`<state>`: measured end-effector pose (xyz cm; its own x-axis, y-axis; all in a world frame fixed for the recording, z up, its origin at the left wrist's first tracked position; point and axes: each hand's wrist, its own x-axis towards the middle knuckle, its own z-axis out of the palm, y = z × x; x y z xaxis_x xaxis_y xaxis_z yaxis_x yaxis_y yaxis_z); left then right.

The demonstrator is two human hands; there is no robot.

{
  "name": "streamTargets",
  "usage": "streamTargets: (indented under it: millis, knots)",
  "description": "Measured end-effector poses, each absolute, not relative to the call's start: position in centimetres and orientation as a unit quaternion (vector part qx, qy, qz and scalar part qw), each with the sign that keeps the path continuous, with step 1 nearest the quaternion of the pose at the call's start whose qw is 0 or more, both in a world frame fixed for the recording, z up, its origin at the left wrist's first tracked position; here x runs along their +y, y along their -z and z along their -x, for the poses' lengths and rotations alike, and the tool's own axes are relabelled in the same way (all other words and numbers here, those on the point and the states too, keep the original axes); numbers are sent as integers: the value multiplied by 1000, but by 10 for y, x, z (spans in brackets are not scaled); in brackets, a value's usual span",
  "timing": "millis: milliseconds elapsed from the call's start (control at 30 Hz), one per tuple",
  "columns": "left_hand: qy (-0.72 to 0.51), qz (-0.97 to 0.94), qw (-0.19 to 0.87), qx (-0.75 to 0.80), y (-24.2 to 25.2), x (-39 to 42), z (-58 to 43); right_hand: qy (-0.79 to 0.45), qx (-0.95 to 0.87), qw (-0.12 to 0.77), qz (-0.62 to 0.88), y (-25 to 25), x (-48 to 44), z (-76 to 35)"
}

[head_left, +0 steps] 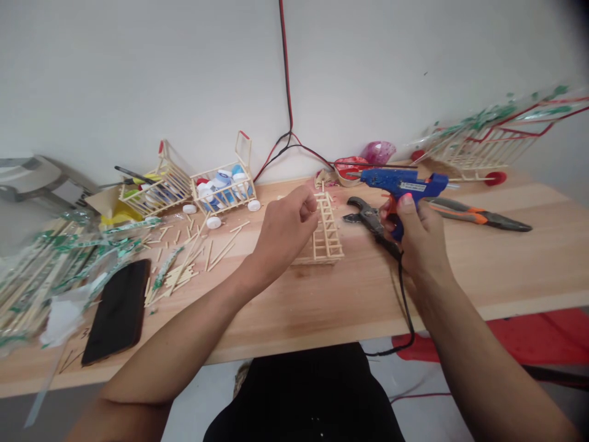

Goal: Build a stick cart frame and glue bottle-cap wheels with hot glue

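My left hand [284,228] is closed in a pinch on the upper edge of a small ladder-like frame of wooden sticks [327,232], which stands on the wooden table [506,264]. My right hand [416,236] grips the handle of a blue hot glue gun [399,183], held just right of the frame with its nozzle pointing left. The gun's black cord [405,301] runs down over the table edge. Black cutting pliers [365,216] lie between the frame and my right hand.
Two small stick-built carts [202,184] with white wheels and bottle caps stand at the back left. Loose sticks [184,264] and packets of sticks [41,270] lie left, beside a black phone [119,310]. Orange-handled pliers [478,216] and a larger stick cart [488,147] sit right.
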<state>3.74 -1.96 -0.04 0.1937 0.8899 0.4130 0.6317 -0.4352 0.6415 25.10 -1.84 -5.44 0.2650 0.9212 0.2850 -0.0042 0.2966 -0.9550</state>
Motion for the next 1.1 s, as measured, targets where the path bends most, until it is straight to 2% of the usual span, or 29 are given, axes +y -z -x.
streamTargets:
  millis: [1100]
  knots:
    - [-341,-770,122,526,-2,-25,-42,-361,-487,630,485,55,-19,-252]
